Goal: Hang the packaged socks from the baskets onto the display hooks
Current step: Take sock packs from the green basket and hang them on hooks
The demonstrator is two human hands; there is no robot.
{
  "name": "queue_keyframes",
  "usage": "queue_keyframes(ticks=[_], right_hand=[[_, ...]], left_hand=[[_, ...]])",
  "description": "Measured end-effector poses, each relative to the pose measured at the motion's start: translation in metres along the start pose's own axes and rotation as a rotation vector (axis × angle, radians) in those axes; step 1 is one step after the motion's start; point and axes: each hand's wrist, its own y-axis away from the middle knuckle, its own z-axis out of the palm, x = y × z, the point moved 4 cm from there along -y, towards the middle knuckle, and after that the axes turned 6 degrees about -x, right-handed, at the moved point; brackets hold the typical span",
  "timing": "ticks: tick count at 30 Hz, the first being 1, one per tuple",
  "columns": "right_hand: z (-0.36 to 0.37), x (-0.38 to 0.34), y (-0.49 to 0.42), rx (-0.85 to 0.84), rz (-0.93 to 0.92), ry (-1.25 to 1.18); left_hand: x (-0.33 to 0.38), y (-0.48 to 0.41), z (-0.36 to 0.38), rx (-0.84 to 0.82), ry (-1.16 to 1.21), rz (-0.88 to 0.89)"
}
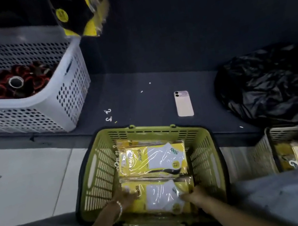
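At the lower centre of the frame, the near sock pack (162,196) is being gripped in the green basket (99,173), the left hand (124,198) clamped on its left edge and the right hand (193,195) on its right. The slick wrap is likely being held only at the edges, so the pack could be dropped, or the pack below dragged up.
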Motion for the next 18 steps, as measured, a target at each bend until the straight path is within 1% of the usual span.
queue_keyframes(ticks=[2,3,4,7,9,12,14,16,17,18], right_hand=[[-0.002,-0.002,0.001,0.068,-0.022,-0.059],[-0.003,-0.004,0.002,0.066,-0.052,-0.098],[-0.003,-0.008,0.005,0.04,-0.093,-0.129],[-0.001,-0.033,0.017,-0.086,-0.228,-0.243],[-0.001,-0.054,0.026,-0.138,-0.295,-0.302],[-0.007,-0.084,0.04,-0.138,-0.365,-0.37],[-0.016,-0.103,0.05,-0.124,-0.398,-0.457],[-0.03,-0.123,0.065,-0.093,-0.401,-0.566],[-0.037,-0.134,0.073,-0.084,-0.41,-0.613],[-0.044,-0.147,0.081,-0.096,-0.444,-0.662]], left_hand=[[-0.002,-0.001,-0.002,-0.042,-0.015,0.01],[-0.004,-0.002,0.0,-0.087,-0.009,-0.003],[-0.006,-0.006,0.0,-0.094,-0.008,-0.019],[-0.008,-0.009,-0.001,-0.03,0.075,-0.047],[-0.009,-0.009,-0.002,0.043,0.223,-0.096],[0.005,-0.002,-0.009,0.151,0.487,-0.14],[0.03,0.007,-0.024,0.31,0.593,-0.058],[0.059,0.023,-0.05,0.533,0.673,0.075],[0.073,0.032,-0.064,0.599,0.739,0.123],[0.088,0.042,-0.075,0.599,0.821,0.154]])
